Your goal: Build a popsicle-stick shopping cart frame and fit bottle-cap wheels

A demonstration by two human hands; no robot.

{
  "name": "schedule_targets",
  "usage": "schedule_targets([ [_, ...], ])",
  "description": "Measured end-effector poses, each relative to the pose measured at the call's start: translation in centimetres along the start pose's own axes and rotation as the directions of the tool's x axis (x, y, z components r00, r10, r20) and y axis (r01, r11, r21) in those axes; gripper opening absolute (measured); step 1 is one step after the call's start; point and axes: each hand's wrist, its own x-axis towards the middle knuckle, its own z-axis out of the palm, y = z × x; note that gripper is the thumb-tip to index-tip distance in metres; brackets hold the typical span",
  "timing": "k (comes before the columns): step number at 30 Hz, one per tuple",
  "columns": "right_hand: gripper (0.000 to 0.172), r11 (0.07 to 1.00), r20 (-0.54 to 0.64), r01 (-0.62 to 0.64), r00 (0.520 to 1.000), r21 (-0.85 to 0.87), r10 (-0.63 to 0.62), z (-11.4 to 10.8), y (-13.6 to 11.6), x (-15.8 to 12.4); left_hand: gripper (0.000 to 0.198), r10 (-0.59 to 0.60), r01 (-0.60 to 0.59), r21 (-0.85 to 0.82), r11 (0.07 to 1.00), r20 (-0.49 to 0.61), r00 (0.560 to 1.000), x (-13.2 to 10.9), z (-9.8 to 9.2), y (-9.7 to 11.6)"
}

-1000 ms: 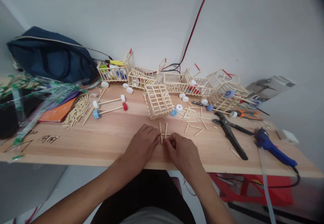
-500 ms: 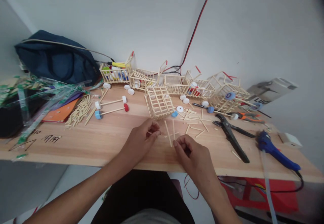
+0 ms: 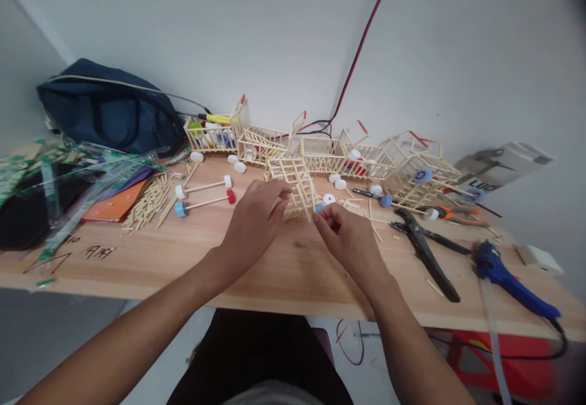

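A small cart body of thin wooden sticks (image 3: 289,170) stands in the middle of the table in front of me. My left hand (image 3: 256,219) is at its near left side, fingers stretched forward and thumb apart; whether the fingertips touch it cannot be made out. My right hand (image 3: 345,231) is closed in a pinch at the near right corner. Between its thumb and finger are the lower ends of thin wooden sticks (image 3: 303,193), which slant up across the cart body. A blue bottle cap (image 3: 319,208) is partly hidden behind my right fingers.
Stick-built carts (image 3: 323,155) line the wall. Left lie two cap-wheeled axles (image 3: 206,202), a stick pile (image 3: 149,204) and a dark blue bag (image 3: 114,109). Right are black-handled cutters (image 3: 425,252), orange-handled pliers (image 3: 462,215) and a blue glue gun (image 3: 513,283) with its cord over the table edge.
Both hands have moved forward to the cart body. The sticks in my right hand now lie across it. My left hand has gone from a pinch to stretched fingers.
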Motion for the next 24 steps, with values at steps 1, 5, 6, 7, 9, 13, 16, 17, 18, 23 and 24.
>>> schedule_targets([
  [1, 0.021, 1.0, 0.006, -0.001, 1.0, -0.006, 0.001, 0.0, 0.0, 0.1, 0.015, 0.014, -0.014, 0.02, 1.0, -0.001, 1.0, 0.1, 0.1, -0.1],
  [5, 0.02, 1.0, 0.017, 0.003, 1.0, -0.011, -0.003, 0.2, 0.2, 0.6, 0.019, 0.091, -0.091, 0.077, 0.993, 0.01, 0.996, 0.5, 0.4, -0.3],
  [6, 0.02, 1.0, 0.02, 0.01, 1.0, -0.012, -0.01, 0.3, 0.2, 0.7, 0.022, 0.108, -0.109, 0.086, 0.99, 0.014, 0.994, 0.6, 0.5, -0.3],
  [7, 0.021, 1.0, 0.026, 0.017, 1.0, -0.012, -0.017, 0.3, 0.3, 0.8, 0.024, 0.125, -0.126, 0.095, 0.988, 0.019, 0.992, 0.6, 0.5, -0.4],
  [9, 0.021, 1.0, 0.036, 0.025, 0.999, -0.009, -0.025, 0.5, 0.4, 0.9, 0.027, 0.157, -0.16, 0.112, 0.981, 0.037, 0.987, 0.7, 0.5, -0.5],
  [13, 0.024, 1.0, 0.039, 0.028, 0.999, 0.01, -0.028, 0.7, 0.7, 1.3, 0.029, 0.222, -0.231, 0.141, 0.963, 0.076, 0.972, 0.8, 0.6, -0.8],
  [16, 0.024, 0.997, 0.06, 0.062, 0.996, 0.034, -0.064, 0.7, 0.9, 1.6, 0.031, 0.257, -0.27, 0.161, 0.949, 0.094, 0.962, 0.8, 0.7, -1.1],
  [17, 0.023, 0.996, 0.068, 0.076, 0.995, 0.041, -0.079, 0.6, 1.0, 1.7, 0.032, 0.269, -0.285, 0.179, 0.942, 0.106, 0.957, 0.8, 0.7, -1.1],
  [18, 0.023, 0.995, 0.078, 0.092, 0.992, 0.047, -0.096, 0.5, 1.0, 1.8, 0.033, 0.285, -0.305, 0.204, 0.93, 0.124, 0.951, 0.9, 0.7, -1.2],
  [23, 0.023, 0.985, 0.115, 0.169, 0.978, 0.039, -0.173, -0.1, 1.1, 2.3, 0.034, 0.384, -0.433, 0.313, 0.845, 0.208, 0.9, 1.1, 0.8, -1.2],
  [24, 0.023, 0.983, 0.119, 0.179, 0.976, 0.038, -0.183, -0.2, 1.1, 2.4, 0.033, 0.388, -0.438, 0.324, 0.838, 0.21, 0.897, 1.1, 0.8, -1.1],
])
